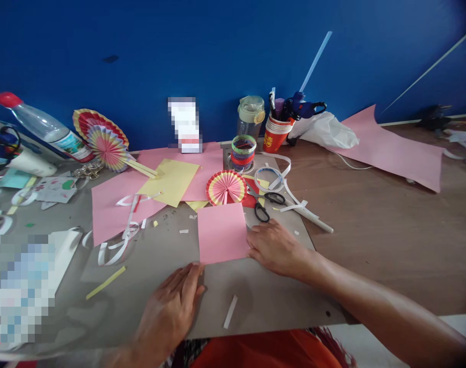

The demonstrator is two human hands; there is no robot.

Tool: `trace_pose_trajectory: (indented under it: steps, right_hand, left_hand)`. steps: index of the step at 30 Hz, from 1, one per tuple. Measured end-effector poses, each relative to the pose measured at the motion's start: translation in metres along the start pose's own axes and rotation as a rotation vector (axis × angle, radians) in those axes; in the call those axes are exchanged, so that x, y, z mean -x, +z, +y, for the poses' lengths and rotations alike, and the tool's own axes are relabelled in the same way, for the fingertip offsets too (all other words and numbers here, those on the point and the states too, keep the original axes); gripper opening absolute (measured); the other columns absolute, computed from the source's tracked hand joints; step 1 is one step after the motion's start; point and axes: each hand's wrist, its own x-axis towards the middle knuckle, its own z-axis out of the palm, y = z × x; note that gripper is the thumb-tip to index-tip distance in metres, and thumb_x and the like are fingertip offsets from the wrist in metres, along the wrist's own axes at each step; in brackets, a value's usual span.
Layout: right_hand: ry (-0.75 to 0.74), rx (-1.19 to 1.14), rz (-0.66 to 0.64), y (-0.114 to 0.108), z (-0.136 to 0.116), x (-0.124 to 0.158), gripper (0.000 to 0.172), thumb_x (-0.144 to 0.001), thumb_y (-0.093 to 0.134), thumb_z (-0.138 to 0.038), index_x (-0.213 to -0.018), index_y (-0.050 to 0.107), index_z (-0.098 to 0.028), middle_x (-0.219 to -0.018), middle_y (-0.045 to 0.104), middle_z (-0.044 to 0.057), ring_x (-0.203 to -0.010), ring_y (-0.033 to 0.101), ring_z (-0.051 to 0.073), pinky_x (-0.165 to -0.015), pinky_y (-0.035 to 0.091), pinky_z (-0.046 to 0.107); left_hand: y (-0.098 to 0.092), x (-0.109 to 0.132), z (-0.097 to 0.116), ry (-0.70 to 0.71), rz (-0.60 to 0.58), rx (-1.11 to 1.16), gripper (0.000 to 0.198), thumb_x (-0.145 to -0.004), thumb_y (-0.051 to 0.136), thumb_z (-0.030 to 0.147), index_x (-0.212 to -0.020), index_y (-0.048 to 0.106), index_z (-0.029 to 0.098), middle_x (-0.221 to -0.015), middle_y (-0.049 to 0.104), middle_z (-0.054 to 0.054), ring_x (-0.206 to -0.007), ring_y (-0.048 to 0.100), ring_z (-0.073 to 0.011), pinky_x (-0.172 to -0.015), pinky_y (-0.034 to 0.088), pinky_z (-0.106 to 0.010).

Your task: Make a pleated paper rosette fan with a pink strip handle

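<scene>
A square of pink paper (222,234) lies on the grey board in front of me. At its right edge my right hand (276,248) is closed, fingers and thumb together on the paper. My left hand (175,296) rests by the lower left corner, its fingers stretched out and fingertips touching or almost touching that corner. Just beyond the square sits a round pleated paper fan (225,188) in pink, yellow and red. Black-handled scissors (269,200) lie close beyond my right hand, blades partly hidden by the fan.
Larger pink sheets (113,209), a yellow sheet (175,179) and white strips (119,253) lie on the grey board (152,306). Tape rolls (243,153), a red paper cup (275,135) and a clear bottle (44,122) stand or lean along the blue wall (225,46).
</scene>
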Motion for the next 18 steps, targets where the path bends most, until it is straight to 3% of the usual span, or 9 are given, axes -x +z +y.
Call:
trace_pose_trajectory:
  steps: [5,9,14,18]
  right_hand:
    - [-0.012,0.03,0.028,0.0,-0.005,0.003,0.02,-0.085,0.053,-0.031,-0.084,0.064,-0.013,-0.088,0.067,0.012,-0.083,0.06,0.025,-0.072,0.033,0.035]
    - [-0.08,0.07,0.099,0.001,-0.013,0.008,0.012,-0.081,0.053,-0.019,-0.088,0.061,-0.013,-0.092,0.064,0.012,-0.082,0.058,0.023,-0.071,0.033,0.035]
    - [-0.163,0.089,0.141,0.007,-0.016,0.008,0.01,-0.078,0.052,-0.013,-0.084,0.06,-0.013,-0.086,0.062,0.011,-0.077,0.057,0.021,-0.068,0.033,0.034]
    - [-0.141,0.019,0.151,0.009,-0.013,0.006,0.014,-0.083,0.048,-0.018,-0.084,0.061,-0.012,-0.087,0.064,0.011,-0.077,0.058,0.021,-0.069,0.035,0.032]
  left_hand:
    - [-0.01,-0.003,-0.011,-0.056,0.089,-0.081,0.019,-0.085,0.056,0.011,-0.104,0.057,0.014,-0.08,0.065,-0.008,-0.075,0.06,-0.0207,-0.072,0.047,-0.035]
    - [-0.009,-0.018,-0.009,-0.104,0.058,-0.039,0.014,-0.086,0.055,0.015,-0.1,0.058,0.017,-0.081,0.062,-0.007,-0.077,0.057,-0.0216,-0.073,0.045,-0.037]
    - [-0.011,-0.029,0.003,-0.246,0.064,0.243,0.018,-0.088,0.052,0.021,-0.105,0.058,0.021,-0.084,0.063,-0.004,-0.084,0.058,-0.0194,-0.079,0.046,-0.034]
    - [-0.019,-0.022,0.013,-0.557,0.0,0.643,0.019,-0.087,0.053,0.034,-0.098,0.062,0.022,-0.093,0.065,-0.006,-0.088,0.062,-0.019,-0.077,0.05,-0.03]
